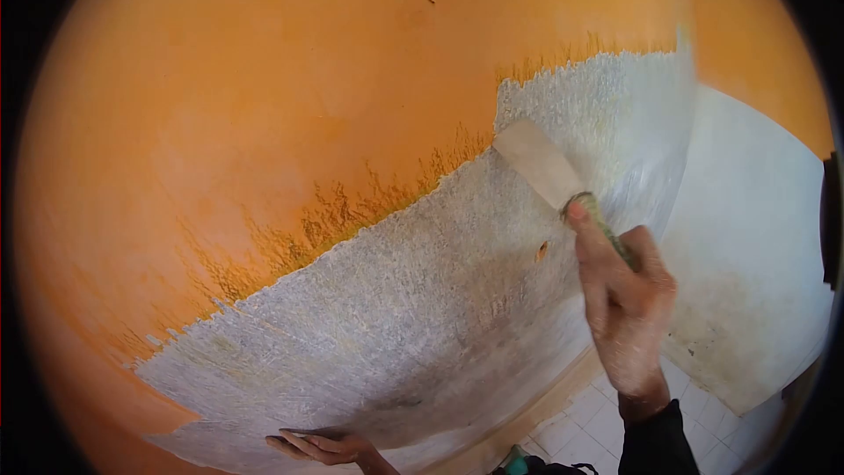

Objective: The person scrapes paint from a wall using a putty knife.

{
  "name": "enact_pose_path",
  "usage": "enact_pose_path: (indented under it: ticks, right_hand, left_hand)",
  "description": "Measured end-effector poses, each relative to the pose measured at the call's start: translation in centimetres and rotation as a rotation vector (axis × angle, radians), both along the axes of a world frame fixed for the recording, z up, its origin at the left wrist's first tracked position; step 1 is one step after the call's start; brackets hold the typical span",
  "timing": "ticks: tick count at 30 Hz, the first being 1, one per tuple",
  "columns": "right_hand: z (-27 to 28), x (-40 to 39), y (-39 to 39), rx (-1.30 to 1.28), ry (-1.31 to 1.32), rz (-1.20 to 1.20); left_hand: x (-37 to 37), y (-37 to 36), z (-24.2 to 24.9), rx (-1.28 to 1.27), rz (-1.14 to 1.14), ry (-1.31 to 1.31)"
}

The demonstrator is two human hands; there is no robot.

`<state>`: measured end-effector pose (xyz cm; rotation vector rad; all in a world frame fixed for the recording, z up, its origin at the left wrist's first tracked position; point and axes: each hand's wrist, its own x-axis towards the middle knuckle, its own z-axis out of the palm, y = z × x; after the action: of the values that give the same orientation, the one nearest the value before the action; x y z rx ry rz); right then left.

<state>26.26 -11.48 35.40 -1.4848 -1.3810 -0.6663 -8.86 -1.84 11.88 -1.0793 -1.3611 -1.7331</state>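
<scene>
Our right hand (pixel 626 303) is closed around the handle of a scraper (pixel 549 178), index finger stretched along it toward the blade. The blade lies flat against the wall (pixel 264 79), in the upper part of the scraped patch (pixel 422 299), just below the ragged edge where orange paint remains. Our left hand (pixel 321 447) is spread, fingers flat against the wall at the patch's lower edge, holding nothing. The patch is grey-white and rough, running diagonally from lower left to upper right; one small orange fleck (pixel 542 251) sits in it just left of our right hand. To the right, past the corner, a white wall (pixel 756 237) shows dark stains low down. Below lie a tan skirting (pixel 545 405) and white floor tiles (pixel 598 427). A teal object (pixel 517 462) sits at the bottom edge; we cannot tell what it is.
</scene>
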Motion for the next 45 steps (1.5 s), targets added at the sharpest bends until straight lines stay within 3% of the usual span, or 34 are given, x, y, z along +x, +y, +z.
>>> enact_pose_path:
  ticks: [7, 10, 16, 19, 22, 32, 35, 45]
  right_hand:
    - [0.2, -0.7, 0.7, 0.004, 0.020, -0.037]
    - [-0.4, -0.5, 0.9, -0.074, 0.177, 0.077]
    - [0.9, -0.3, 0.9, 0.009, 0.020, 0.007]
    - [-2.0, 0.7, 2.0, 0.025, 0.051, 0.086]
    - [1.7, -0.8, 1.3, 0.072, 0.123, 0.047]
    - [0.4, 0.3, 1.5, -0.036, 0.107, 0.077]
    - [2.7, -0.8, 1.3, 0.072, 0.191, 0.071]
    - [1.2, -0.7, 1.2, 0.005, 0.148, 0.096]
  left_hand:
    - [0.4, 0.2, 0.3, 0.030, -0.024, -0.032]
    - [0.0, 0.3, 0.1, 0.011, 0.026, 0.003]
    - [0.2, 0.4, 0.1, 0.041, 0.001, -0.015]
    - [0.0, 0.2, -0.3, 0.029, 0.000, 0.006]
    - [-0.2, -0.1, -0.4, 0.042, 0.008, 0.003]
    - [0.8, 0.6, 0.4, 0.128, -0.078, -0.004]
    - [1.2, 0.3, 0.7, 0.131, -0.090, -0.019]
    - [0.7, 0.2, 0.3, 0.110, -0.018, 0.018]
